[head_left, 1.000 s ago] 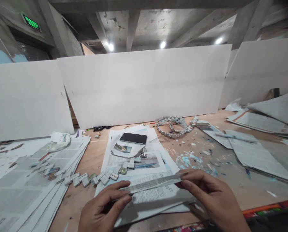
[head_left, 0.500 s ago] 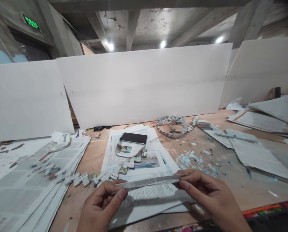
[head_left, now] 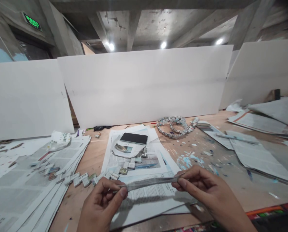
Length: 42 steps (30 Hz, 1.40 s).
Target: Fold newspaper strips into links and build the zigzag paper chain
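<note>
A narrow folded strip of newspaper [head_left: 151,184] is stretched between my two hands, above printed sheets [head_left: 144,212] on the table. My left hand [head_left: 102,199] pinches its left end between thumb and fingers. At the other end, my right hand [head_left: 202,190] grips it the same way. Just beyond my left hand runs a zigzag chain of small folded paper links [head_left: 85,180], reaching from the left newspapers up toward a smartphone [head_left: 134,138]. The phone lies on a cut, rounded piece of paper [head_left: 124,149] on the sheets.
Coiled woven paper chain [head_left: 173,127] rests at the back of the wooden table [head_left: 189,146]. Newspaper stacks lie at left [head_left: 20,196] and right [head_left: 262,158]. A crumpled white wrapper [head_left: 59,141] sits on the left stack. White boards [head_left: 144,83] stand behind the table.
My right hand has moved slightly left, and the strip between my hands now looks narrower and more curved. My left hand keeps its pinch.
</note>
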{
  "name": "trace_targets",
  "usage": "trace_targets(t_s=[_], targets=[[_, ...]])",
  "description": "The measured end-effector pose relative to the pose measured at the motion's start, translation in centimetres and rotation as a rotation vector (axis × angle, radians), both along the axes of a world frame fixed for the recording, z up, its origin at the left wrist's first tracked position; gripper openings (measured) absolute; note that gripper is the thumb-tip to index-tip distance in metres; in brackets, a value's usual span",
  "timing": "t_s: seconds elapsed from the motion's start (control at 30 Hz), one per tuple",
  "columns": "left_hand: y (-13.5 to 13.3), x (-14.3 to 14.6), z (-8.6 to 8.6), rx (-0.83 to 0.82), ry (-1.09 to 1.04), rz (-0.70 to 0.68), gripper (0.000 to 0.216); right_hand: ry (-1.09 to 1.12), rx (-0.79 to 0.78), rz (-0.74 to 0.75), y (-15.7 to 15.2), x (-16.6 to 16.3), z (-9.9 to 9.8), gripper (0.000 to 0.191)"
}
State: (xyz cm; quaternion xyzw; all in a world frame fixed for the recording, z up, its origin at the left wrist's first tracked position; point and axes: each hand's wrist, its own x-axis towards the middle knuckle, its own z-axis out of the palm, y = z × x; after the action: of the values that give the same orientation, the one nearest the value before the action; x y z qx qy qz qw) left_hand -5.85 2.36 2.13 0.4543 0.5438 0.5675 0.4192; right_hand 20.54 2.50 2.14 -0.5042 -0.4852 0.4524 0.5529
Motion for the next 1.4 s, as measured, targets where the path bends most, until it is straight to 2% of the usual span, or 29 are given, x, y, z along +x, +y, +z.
trace_targets(t_s=[0.17,0.27,0.33,0.5,0.67,0.8,0.93,1.07,1.17,1.3,1.4], targets=[[0.4,-0.8,-0.5,-0.016,-0.048,-0.073,0.032,0.093,-0.015,-0.005,0.1,-0.4,-0.2,0.032],[0.4,-1.1,-0.4,-0.047,0.0,-0.089,0.033,0.087,-0.044,0.002,0.4,0.0,-0.3,0.036],[0.3,-1.3,-0.1,-0.074,0.081,-0.099,0.035,-0.024,-0.061,0.022,0.8,0.5,-0.2,0.035],[0.2,-1.9,0.4,-0.098,0.311,-0.109,0.025,-0.367,-0.051,0.12,1.6,1.4,0.6,0.025],[0.5,-2.8,0.1,-0.108,0.423,-0.176,0.027,-0.358,-0.064,0.192,1.8,1.0,1.4,0.024],[0.6,-3.3,-0.4,-0.098,0.504,-0.168,0.025,-0.371,-0.082,0.225,1.9,0.9,1.3,0.022],[0.9,-3.8,-0.9,-0.094,0.654,-0.28,0.022,-0.51,-0.077,0.234,2.5,1.0,0.2,0.017],[1.4,-3.6,-1.1,-0.066,0.78,-0.333,0.018,-0.678,-0.04,0.261,3.3,0.8,-0.5,0.013],[1.6,-3.1,-0.8,-0.094,0.836,-0.348,0.018,-0.82,-0.066,0.285,4.0,0.5,-0.3,0.015],[1.9,-2.9,-0.6,-0.112,0.878,-0.371,0.015,-0.947,-0.075,0.389,4.9,0.5,0.4,0.012],[2.1,-3.2,-0.7,-0.093,0.9,-0.426,0.014,-0.98,-0.007,0.415,5.2,0.6,0.8,0.017]])
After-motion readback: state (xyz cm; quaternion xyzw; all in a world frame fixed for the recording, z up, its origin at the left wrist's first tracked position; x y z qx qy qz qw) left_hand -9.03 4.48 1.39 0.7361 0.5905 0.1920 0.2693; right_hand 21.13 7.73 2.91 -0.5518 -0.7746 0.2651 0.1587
